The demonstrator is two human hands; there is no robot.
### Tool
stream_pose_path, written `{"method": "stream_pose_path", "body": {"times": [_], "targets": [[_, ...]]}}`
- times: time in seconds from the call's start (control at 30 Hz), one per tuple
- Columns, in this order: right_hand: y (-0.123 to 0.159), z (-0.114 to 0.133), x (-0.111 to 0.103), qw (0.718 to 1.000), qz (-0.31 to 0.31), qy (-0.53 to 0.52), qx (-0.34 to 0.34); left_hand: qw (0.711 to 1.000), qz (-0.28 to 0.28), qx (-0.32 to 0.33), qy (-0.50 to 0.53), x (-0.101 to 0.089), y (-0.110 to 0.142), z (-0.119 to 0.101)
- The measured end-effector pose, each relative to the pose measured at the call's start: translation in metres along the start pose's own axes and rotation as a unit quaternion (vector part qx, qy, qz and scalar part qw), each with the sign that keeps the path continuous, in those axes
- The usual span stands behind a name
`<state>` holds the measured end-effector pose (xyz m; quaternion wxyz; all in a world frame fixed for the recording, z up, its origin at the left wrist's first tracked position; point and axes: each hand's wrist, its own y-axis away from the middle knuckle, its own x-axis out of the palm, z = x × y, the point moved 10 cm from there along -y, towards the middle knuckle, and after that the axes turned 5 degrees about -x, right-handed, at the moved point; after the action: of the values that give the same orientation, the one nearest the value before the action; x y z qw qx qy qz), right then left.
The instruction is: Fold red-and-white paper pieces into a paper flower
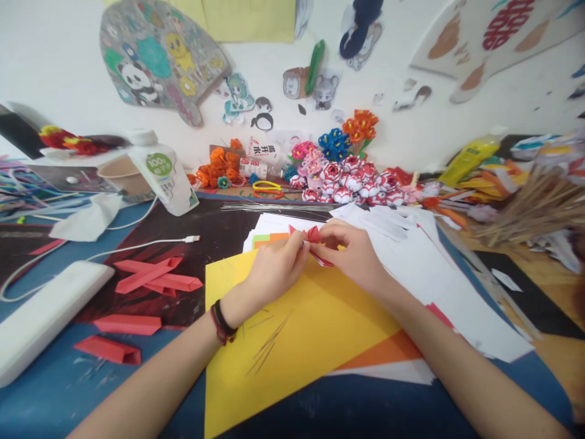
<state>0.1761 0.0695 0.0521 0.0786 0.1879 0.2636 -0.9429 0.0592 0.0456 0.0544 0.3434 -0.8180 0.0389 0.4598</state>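
Note:
Above the far part of a yellow sheet (320,323), a small red folded paper piece (312,234) is pinched between both hands. My left hand (280,262) grips its left side, fingers closed, with a bracelet at the wrist. From the other side my right hand (348,249) holds it between thumb and fingers. Palms and fingers hide part of the piece. Several thin wire-like strips (269,347) lie on the yellow sheet. To the left are crossed red folded paper strips (158,275), with two more red folded pieces (128,324) nearer me.
A white power bank-like block (55,317) with a cable (137,245) lies left. Behind stand a white bottle (163,174), a paper cup (125,177), yellow-handled scissors (267,186) and red-white paper flowers (351,180). White paper sheets (439,280) spread right, beside a bundle of brown sticks (534,195).

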Motion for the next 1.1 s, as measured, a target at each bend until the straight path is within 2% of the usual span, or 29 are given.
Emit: {"method": "stream_pose_path", "body": {"times": [0.13,0.3,0.4,0.6,0.73,0.9,1.1], "targets": [[0.001,-0.007,0.006,0.997,0.034,-0.063,0.029,0.999,0.013,-0.016,0.039,0.000,0.000,0.002],[0.006,-0.023,0.022,0.972,0.074,-0.196,0.104,0.996,0.026,-0.035,0.083,0.001,0.000,0.004],[0.007,-0.030,0.020,0.965,0.056,-0.213,0.141,0.997,0.035,-0.011,0.068,0.003,0.002,-0.003],[0.005,-0.015,0.015,0.982,0.085,-0.141,0.096,0.991,0.017,-0.051,0.126,0.003,0.002,0.006],[0.007,-0.016,0.020,0.979,0.105,-0.153,0.090,0.983,0.021,-0.061,0.169,0.003,0.003,0.008],[0.008,-0.024,0.019,0.964,0.107,-0.214,0.116,0.985,0.034,-0.033,0.164,0.005,0.005,-0.003],[0.006,-0.020,0.016,0.969,0.120,-0.186,0.112,0.997,0.034,0.029,0.070,0.008,0.008,-0.014]]}}
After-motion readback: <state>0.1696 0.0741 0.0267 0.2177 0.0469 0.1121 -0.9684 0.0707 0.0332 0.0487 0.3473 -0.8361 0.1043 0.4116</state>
